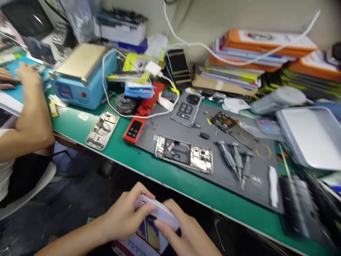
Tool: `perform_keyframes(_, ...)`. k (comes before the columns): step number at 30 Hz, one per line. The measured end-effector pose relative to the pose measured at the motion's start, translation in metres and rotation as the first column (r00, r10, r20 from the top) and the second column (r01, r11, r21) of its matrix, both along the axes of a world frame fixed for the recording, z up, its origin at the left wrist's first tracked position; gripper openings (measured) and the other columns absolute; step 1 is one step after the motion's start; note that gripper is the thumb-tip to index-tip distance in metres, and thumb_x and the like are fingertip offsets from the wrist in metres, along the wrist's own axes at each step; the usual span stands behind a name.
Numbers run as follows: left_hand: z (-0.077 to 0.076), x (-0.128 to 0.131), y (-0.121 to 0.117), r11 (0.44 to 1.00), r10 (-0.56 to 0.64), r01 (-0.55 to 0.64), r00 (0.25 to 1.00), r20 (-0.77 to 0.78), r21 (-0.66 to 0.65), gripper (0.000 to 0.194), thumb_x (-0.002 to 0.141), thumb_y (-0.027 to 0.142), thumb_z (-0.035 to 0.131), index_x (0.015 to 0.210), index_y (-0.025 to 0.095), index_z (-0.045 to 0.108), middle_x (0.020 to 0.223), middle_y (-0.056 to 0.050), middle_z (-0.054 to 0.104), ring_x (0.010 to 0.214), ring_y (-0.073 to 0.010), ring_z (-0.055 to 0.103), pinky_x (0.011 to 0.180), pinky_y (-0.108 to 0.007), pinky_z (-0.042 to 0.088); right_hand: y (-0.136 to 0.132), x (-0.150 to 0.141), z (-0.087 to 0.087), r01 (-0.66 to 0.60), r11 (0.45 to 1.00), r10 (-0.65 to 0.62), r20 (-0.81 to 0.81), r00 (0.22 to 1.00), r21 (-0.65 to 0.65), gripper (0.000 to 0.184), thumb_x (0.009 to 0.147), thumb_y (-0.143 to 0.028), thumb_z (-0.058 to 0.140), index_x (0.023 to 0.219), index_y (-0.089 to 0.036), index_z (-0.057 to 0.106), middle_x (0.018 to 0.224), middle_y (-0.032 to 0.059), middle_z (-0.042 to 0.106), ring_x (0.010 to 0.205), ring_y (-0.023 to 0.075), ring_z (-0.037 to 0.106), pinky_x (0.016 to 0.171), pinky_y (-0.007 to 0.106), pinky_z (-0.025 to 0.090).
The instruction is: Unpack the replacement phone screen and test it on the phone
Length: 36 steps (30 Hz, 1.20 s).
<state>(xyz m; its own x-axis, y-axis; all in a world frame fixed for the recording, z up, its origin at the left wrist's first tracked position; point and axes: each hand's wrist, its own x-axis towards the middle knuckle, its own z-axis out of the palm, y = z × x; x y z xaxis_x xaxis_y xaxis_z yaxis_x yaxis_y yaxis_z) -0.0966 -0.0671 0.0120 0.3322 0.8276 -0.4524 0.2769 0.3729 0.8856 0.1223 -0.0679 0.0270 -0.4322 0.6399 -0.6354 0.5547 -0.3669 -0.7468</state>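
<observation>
Below the bench edge, my left hand (128, 215) and my right hand (186, 231) both grip a white printed box (163, 211). Fingers and thumbs press on its upper end, while a picture in blue and tan shows on the side facing me. Its lower part runs toward the bottom of the view. On the grey mat (176, 129) beyond my hands lies an opened phone frame (183, 154) with shiny metal plates. Several grey screwdrivers (236, 160) lie to its right, and a phone back cover (186, 109) rests behind it.
At left, a co-worker's arm (36, 110) reaches over the bench beside a blue heating machine (82, 81). Another phone housing (102, 130) lies near the green bench edge. A red tool (133, 131), a grey tray (314, 135) and stacked orange boxes (263, 39) stand around the mat.
</observation>
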Motion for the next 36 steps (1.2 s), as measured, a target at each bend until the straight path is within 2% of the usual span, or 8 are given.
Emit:
perform_keyframes(6,0.007,-0.016,0.004,0.966,-0.249,0.253,0.965,0.081,-0.049,0.033,0.111,0.043,0.043,0.141,0.031,0.047,0.115,-0.002,0.064,0.1,-0.0185,0.063,0.09,-0.032,0.048,-0.004,0.021,0.0,-0.027,0.994,0.013,-0.136,0.991,-0.105,0.034,0.109,-0.055,0.045,0.125,-0.027,0.055,0.114,0.0037,0.069,0.102,0.0231,0.063,0.091,0.035,0.049)
perform_keyframes(12,0.017,-0.027,0.006,0.907,-0.374,0.399,0.91,0.177,-0.135,0.065,0.108,0.033,0.048,0.164,0.039,0.017,0.126,-0.004,0.067,0.114,-0.0239,0.067,0.098,-0.041,0.054,-0.01,0.035,0.003,-0.049,0.989,0.017,-0.218,0.976,-0.143,0.032,0.111,-0.055,0.044,0.132,-0.032,0.053,0.126,0.0011,0.069,0.114,0.0225,0.063,0.099,0.036,0.048)
perform_keyframes(15,0.019,-0.021,-0.001,0.926,-0.367,0.371,0.928,0.065,-0.068,0.06,0.108,0.032,0.048,0.162,0.039,0.023,0.119,-0.003,0.067,0.105,-0.0215,0.068,0.092,-0.037,0.054,-0.017,0.032,-0.001,0.002,0.996,-0.018,-0.172,0.985,-0.09,0.029,0.11,-0.053,0.046,0.124,-0.029,0.056,0.113,0.0008,0.07,0.101,0.0217,0.065,0.089,0.034,0.049)
perform_keyframes(21,0.007,0.006,-0.026,0.994,-0.109,0.108,0.99,-0.087,-0.023,0.036,0.104,0.032,0.056,0.139,0.032,0.048,0.103,0.002,0.069,0.091,-0.0174,0.065,0.081,-0.029,0.05,-0.032,0.012,-0.015,0.178,0.984,-0.179,-0.014,0.984,-0.022,0.022,0.101,-0.047,0.056,0.094,-0.026,0.053,0.079,-0.0018,0.064,0.071,0.0198,0.058,0.063,0.03,0.038)
perform_keyframes(26,-0.001,0.021,-0.032,0.999,0.042,-0.04,0.99,-0.133,0.019,0.023,0.1,0.029,0.064,0.121,0.029,0.052,0.087,0.006,0.064,0.074,-0.0133,0.059,0.066,-0.023,0.043,-0.039,0.002,-0.019,0.288,0.957,-0.288,0.033,0.957,-0.011,0.039,0.093,-0.058,0.063,0.082,-0.027,0.043,0.072,-0.0021,0.061,0.066,0.0188,0.056,0.059,0.028,0.036)
perform_keyframes(30,0.004,0.019,-0.023,0.995,-0.021,0.025,0.999,-0.045,0.095,0.026,0.102,0.038,0.063,0.124,0.031,0.052,0.086,0.006,0.063,0.071,-0.0116,0.055,0.064,-0.022,0.041,-0.025,0.023,-0.003,0.191,0.981,-0.195,-0.156,0.968,-0.04,0.041,0.095,-0.065,0.06,0.092,-0.024,0.059,0.076,-0.0012,0.064,0.068,0.018,0.057,0.061,0.028,0.04)
perform_keyframes(33,0.007,0.02,-0.015,0.987,-0.107,0.101,0.993,0.041,0.127,0.039,0.1,0.05,0.064,0.13,0.029,0.051,0.081,0.006,0.06,0.067,-0.0116,0.053,0.062,-0.023,0.04,0.001,0.046,0.013,0.005,1.0,-0.014,-0.373,0.928,-0.024,0.051,0.11,-0.057,0.036,0.09,-0.022,0.067,0.081,-0.0005,0.065,0.073,0.0161,0.056,0.068,0.028,0.041)
perform_keyframes(36,0.006,0.032,-0.01,0.979,-0.177,0.164,0.978,0.106,0.12,0.05,0.087,0.057,0.079,0.117,0.024,0.056,0.075,0.006,0.062,0.06,-0.0105,0.052,0.055,-0.022,0.036,0.025,0.059,0.023,-0.06,0.992,0.026,-0.302,0.953,-0.106,0.035,0.102,-0.048,0.063,0.081,-0.021,0.065,0.073,-0.004,0.059,0.068,0.0124,0.049,0.061,0.024,0.036)
